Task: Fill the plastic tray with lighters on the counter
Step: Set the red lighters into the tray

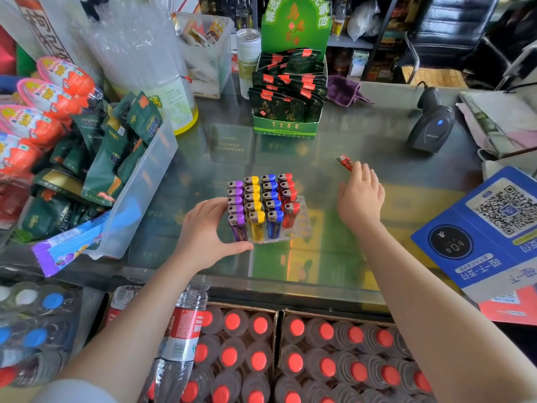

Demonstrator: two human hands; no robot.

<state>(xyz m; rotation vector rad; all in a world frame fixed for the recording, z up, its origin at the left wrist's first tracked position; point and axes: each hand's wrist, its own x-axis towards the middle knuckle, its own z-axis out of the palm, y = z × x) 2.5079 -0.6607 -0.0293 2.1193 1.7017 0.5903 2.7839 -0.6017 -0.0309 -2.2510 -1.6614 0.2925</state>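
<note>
On the glass bench [334, 257], the left hand [203, 231] cups the plastic tray [302, 225] of upright lighters [261, 202]; farther off, the right hand [361, 193] pinches a red lighter [345, 162] between its fingertips.

A single wide-angle camera, worn on the person's head, looks forward and steeply down over a glass shop counter [334, 257]. The view sits close above both forearms, which enter from the bottom edge and reach away from the lens, the left hand [203, 231] and right hand [360, 196] landing near mid-frame. The near edge of the counter crosses the lower third, with crates of bottles [290, 359] directly beneath the lens. Straight lines bow toward the corners. Shelves [363, 39] at the top edge mark the far limit of the view.
</note>
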